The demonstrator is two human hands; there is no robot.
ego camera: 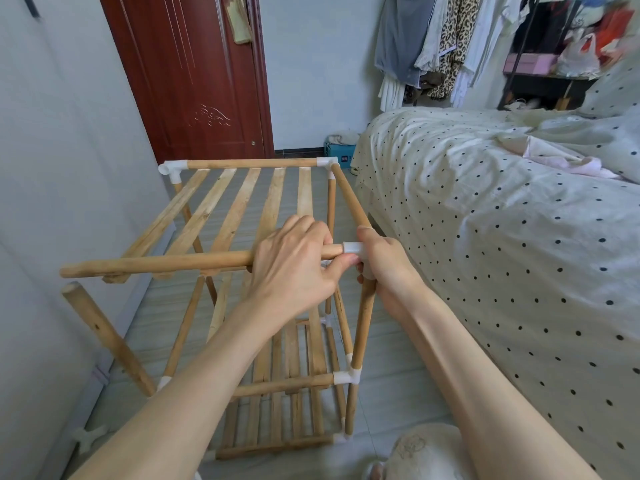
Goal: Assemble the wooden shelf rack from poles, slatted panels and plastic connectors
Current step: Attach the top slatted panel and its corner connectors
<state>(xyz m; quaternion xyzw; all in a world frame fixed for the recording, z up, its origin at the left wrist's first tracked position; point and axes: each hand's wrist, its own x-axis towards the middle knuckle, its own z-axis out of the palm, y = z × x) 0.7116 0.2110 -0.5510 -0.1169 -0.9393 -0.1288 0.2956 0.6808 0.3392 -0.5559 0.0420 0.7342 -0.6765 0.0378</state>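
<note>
The left hand (294, 261) is curled over the near top pole (156, 264), fingers wrapped over its upper side and thumb reaching toward the right, gripping it close to its right end. The right hand (382, 263) grips the white plastic corner connector (354, 248) at the rack's near right top corner, thumb lying up along the right side rail (349, 195) and fingers folded round the joint. The pole's right end sits at the mouth of that connector; how deep it goes in cannot be told. The pole lies level with its long axis running left to right across the view, and its left end is free, hanging above the bare top of the near left upright (104, 332), which leans outward. The wooden shelf rack (287, 382) stands on the floor between a pale wall and a bed with a dotted cover (502, 220). Its top slatted panel (235, 206) runs away from the viewer toward the far rail (252, 163), with lower slatted shelves beneath.
</note>
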